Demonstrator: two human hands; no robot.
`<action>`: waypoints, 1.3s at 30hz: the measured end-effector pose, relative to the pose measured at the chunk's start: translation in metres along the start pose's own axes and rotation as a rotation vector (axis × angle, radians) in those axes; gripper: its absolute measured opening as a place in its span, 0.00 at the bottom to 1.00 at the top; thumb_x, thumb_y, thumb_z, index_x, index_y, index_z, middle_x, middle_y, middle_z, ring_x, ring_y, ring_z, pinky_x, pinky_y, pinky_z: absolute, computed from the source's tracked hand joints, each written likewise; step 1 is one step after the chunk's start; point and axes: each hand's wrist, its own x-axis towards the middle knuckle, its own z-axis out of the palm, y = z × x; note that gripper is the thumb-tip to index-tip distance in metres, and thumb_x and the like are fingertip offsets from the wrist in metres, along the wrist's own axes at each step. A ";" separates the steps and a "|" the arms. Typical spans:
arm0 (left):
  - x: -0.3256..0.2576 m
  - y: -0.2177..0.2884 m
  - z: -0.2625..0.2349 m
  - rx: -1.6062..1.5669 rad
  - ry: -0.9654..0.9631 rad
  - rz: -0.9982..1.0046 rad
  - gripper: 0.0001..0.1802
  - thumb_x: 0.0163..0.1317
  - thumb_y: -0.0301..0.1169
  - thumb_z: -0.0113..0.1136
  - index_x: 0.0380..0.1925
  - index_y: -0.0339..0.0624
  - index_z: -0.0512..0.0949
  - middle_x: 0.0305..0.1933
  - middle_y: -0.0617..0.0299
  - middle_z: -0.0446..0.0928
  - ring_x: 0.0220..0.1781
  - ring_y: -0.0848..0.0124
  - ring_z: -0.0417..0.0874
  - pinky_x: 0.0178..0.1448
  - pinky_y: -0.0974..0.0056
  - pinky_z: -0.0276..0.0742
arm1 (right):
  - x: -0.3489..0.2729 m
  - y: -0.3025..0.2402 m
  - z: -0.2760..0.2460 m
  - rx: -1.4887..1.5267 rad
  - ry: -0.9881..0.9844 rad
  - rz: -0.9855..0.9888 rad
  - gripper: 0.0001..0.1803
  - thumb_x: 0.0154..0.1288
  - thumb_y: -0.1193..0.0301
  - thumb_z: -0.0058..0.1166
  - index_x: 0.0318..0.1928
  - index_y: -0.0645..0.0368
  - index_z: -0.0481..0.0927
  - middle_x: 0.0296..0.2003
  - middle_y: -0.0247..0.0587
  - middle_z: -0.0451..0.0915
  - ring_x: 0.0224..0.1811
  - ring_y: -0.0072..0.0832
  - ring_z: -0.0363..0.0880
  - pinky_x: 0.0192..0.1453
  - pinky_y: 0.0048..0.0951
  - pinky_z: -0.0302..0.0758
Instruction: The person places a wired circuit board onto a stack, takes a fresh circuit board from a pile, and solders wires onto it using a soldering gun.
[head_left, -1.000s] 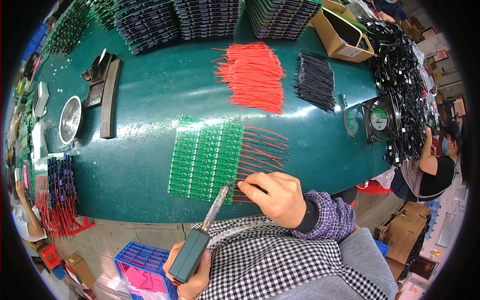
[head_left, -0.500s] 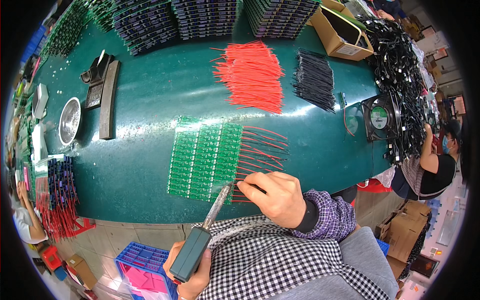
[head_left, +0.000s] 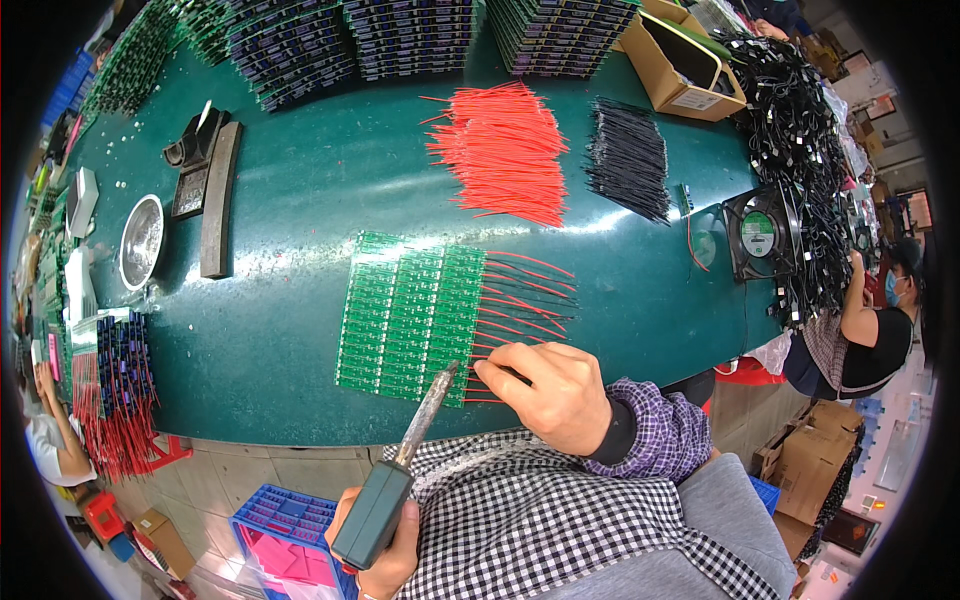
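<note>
A soldering iron (head_left: 376,512) with a dark green handle is in my left hand (head_left: 398,555), fingers wrapped round it. Its metal tip reaches the lower right edge of a green circuit board panel (head_left: 400,320) lying on the table. Right beside the tip, my right hand (head_left: 560,395) pinches a thin wire at the panel's edge; the fingers mostly hide it, and a dark piece shows between them. Red and black wires (head_left: 525,300) stick out to the right from the panel's right edge, in a row above my right hand.
Beyond the panel lie a pile of red wires (head_left: 505,150) and a bundle of black wires (head_left: 628,158). A fan (head_left: 757,235) and tangled black cables (head_left: 790,120) are at right. A metal bowl (head_left: 141,243) and a bar (head_left: 220,200) sit at left. Stacked boards (head_left: 410,40) line the back.
The soldering iron in my left hand has shifted slightly left, its tip a little farther onto the panel. My right hand stays almost in place.
</note>
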 end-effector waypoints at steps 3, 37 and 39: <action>-0.001 -0.002 0.003 -0.030 0.030 -0.001 0.16 0.55 0.23 0.72 0.44 0.32 0.81 0.39 0.56 0.81 0.37 0.66 0.80 0.42 0.63 0.75 | -0.001 0.000 0.001 -0.003 0.010 0.003 0.13 0.51 0.73 0.58 0.39 0.61 0.81 0.35 0.33 0.76 0.30 0.23 0.79 0.32 0.26 0.74; -0.002 0.013 0.007 -0.096 0.072 -0.060 0.12 0.52 0.22 0.73 0.37 0.32 0.83 0.34 0.58 0.82 0.31 0.69 0.79 0.38 0.64 0.75 | -0.003 -0.005 0.004 0.030 0.075 0.006 0.12 0.48 0.73 0.60 0.37 0.58 0.84 0.31 0.32 0.80 0.30 0.27 0.78 0.34 0.29 0.71; -0.001 0.015 0.007 -0.060 0.070 -0.035 0.12 0.51 0.22 0.73 0.36 0.32 0.83 0.33 0.58 0.82 0.30 0.69 0.79 0.37 0.64 0.75 | -0.003 -0.005 0.004 0.033 0.075 0.006 0.12 0.48 0.73 0.60 0.37 0.58 0.84 0.31 0.32 0.80 0.30 0.27 0.78 0.34 0.29 0.71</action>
